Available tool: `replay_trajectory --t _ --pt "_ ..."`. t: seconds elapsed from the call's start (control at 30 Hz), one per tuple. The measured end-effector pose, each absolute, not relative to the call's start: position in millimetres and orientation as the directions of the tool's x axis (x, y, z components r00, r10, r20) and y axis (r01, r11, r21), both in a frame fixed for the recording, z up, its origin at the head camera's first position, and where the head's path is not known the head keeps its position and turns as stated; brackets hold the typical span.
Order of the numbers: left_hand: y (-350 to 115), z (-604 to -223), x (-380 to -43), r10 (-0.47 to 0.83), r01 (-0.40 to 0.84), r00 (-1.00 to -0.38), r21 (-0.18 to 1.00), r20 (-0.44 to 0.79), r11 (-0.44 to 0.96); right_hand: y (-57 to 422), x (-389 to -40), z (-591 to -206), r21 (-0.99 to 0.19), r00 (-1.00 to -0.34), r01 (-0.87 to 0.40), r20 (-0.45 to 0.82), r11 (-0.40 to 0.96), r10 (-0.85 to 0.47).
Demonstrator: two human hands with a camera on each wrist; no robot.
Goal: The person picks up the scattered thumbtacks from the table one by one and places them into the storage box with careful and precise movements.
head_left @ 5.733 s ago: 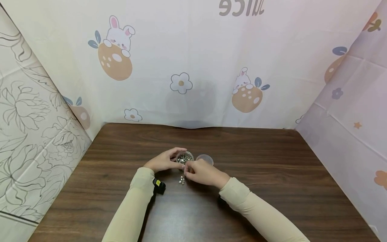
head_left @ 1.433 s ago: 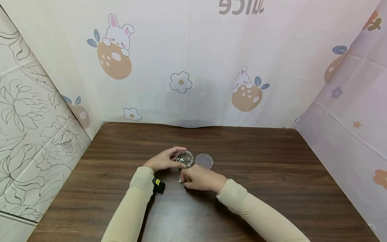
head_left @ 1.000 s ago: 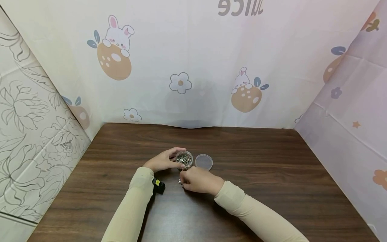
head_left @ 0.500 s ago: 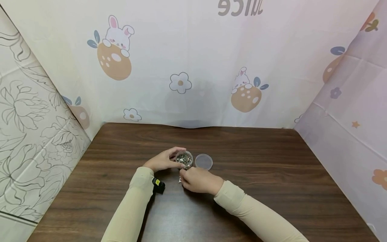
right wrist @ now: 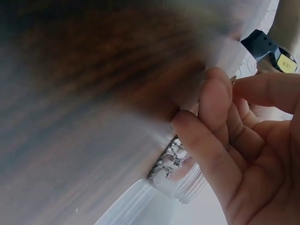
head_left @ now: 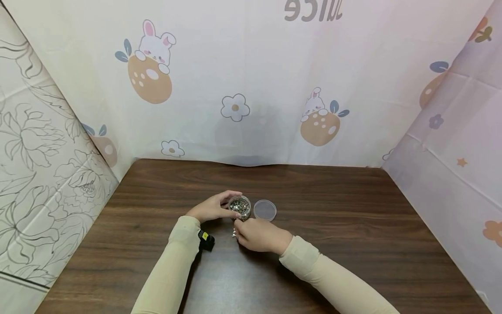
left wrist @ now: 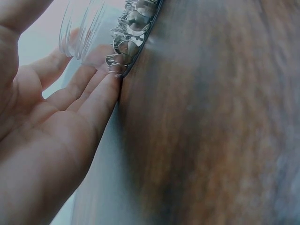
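My left hand (head_left: 213,208) curls round a clear round jar (head_left: 245,199), thumb at its near side and fingers at its far side. The jar holds many small shiny metal pieces (left wrist: 133,23), round and silvery, somewhat like thumbtacks. Just in front of the jar, my right hand (head_left: 259,234) pinches a tiny metal piece (right wrist: 233,80) between thumb and index finger; most of it is covered by the fingertips. A few loose metal pieces (head_left: 234,233) lie on the table beside these fingertips, partly hidden behind the hand. In the left wrist view, fingers (left wrist: 101,96) touch the jar's side.
A clear round lid (head_left: 265,210) lies flat on the dark wood table (head_left: 333,209), right of the jar and behind my right hand. A black wrist device (head_left: 206,241) with a yellow label sits at my left wrist. Printed curtains (head_left: 270,87) rise behind the table's back edge.
From above the jar's near edge, my right hand has come down toward the loose pieces, covering some and uncovering the lid. Lately it shifts only slightly. The left hand keeps its hold.
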State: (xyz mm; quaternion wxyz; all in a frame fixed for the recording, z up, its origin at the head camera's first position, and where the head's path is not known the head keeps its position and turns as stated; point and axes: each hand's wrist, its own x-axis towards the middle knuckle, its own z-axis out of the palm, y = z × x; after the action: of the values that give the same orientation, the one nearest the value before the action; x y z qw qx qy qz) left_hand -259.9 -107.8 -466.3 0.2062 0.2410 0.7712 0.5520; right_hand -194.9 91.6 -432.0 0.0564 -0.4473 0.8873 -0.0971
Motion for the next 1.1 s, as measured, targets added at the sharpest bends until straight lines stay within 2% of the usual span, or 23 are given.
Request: replay_trajectory --t 0.13,0.3,0.5,0.6,0.73,0.9,1.1 --pt "-107 -456 -253 0.611 0.135 -0.790 0.958 -0.050 0.254 94 -194 -433 -0.277 -0.588 -0.775 -0.010 0.567 -0.809" --pt "-109 -465 -258 0.620 0.152 -0.784 0.955 -0.040 0.254 98 -198 -434 -0.381 -0.591 -0.739 -0.029 0.555 -0.806" --pt "-110 -471 -262 0.620 0.166 -0.783 0.949 -0.038 0.268 102 -205 -428 -0.387 -0.597 -0.750 0.046 0.536 -0.801" --pt "-110 -471 -262 0.621 0.153 -0.782 0.951 -0.051 0.270 105 -211 -423 -0.372 -0.620 -0.753 0.127 0.542 -0.774" --pt "-109 -468 -260 0.613 0.120 -0.786 0.953 -0.079 0.277 108 -217 -416 -0.381 -0.673 -0.719 0.173 0.581 -0.719" --pt "-108 -464 -259 0.608 0.111 -0.789 0.950 -0.094 0.291 110 -224 -412 -0.399 -0.736 -0.659 0.168 0.637 -0.656" --pt "-108 -465 -260 0.602 0.119 -0.794 0.946 -0.091 0.300 108 -231 -413 -0.393 -0.763 -0.631 0.163 0.669 -0.625"
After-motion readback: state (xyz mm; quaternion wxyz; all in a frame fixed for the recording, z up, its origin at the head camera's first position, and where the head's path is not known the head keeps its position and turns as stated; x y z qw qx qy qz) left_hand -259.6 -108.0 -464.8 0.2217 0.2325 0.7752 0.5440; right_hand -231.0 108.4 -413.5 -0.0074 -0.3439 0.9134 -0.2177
